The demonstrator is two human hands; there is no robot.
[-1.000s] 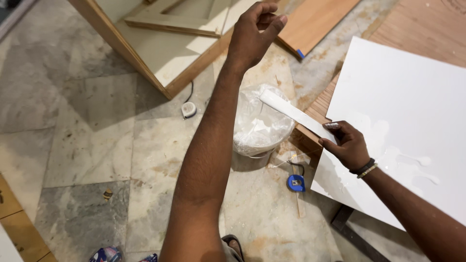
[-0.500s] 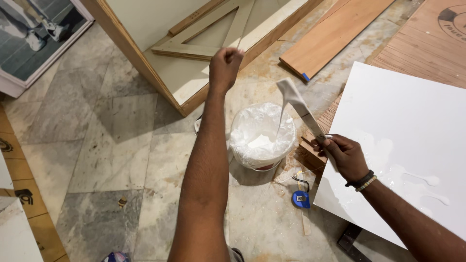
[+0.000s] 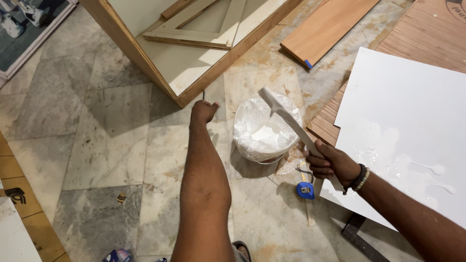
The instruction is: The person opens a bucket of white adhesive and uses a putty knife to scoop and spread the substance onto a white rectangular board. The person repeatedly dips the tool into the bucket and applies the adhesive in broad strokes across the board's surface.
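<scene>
My right hand (image 3: 331, 162) grips a flat white spreader stick (image 3: 286, 116) coated in white glue. Its wet end hangs over a bucket (image 3: 264, 128) lined with clear plastic and holding white glue. My left hand (image 3: 203, 111) is stretched out low over the stone floor, left of the bucket, fingers curled and holding nothing. To the right lies a white laminate sheet (image 3: 412, 121) with wet glue smears on it, resting on a ribbed wooden board (image 3: 427, 43).
A blue tape measure (image 3: 305, 190) lies on the floor below the bucket. A wooden cabinet frame (image 3: 194, 43) lies at the top, with a plank (image 3: 327, 26) to its right. Yellowish tiles edge the lower left corner.
My left arm has dropped from raised high to low near the floor. The spreader's end has come over the bucket. The view has tilted downward.
</scene>
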